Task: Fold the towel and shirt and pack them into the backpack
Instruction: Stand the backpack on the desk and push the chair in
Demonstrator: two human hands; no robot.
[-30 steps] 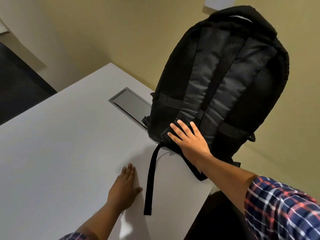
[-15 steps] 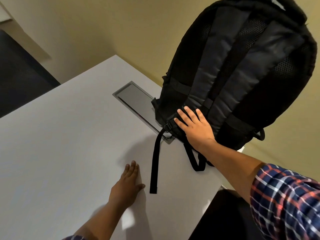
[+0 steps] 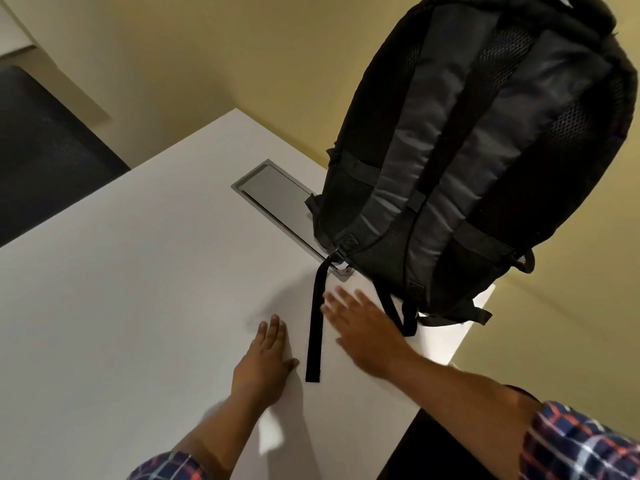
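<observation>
A black backpack (image 3: 485, 161) stands upright at the far right corner of the white table (image 3: 121, 306), leaning against the wall with its grey padded back panel toward me. One long black strap (image 3: 317, 323) trails from its base across the table. My right hand (image 3: 363, 327) hovers open just in front of the backpack's base, blurred, touching nothing I can make out. My left hand (image 3: 265, 365) lies flat and open on the table, left of the strap. No towel or shirt is in view.
A grey metal cable hatch (image 3: 273, 195) is set into the table, partly under the backpack. The table's right edge (image 3: 471, 327) runs close beside the backpack. A dark chair (image 3: 45, 157) stands at the far left. The yellow wall is behind.
My right hand has come off the backpack's lower back panel and drawn back toward me over the table. The backpack stays upright. My left hand has not moved.
</observation>
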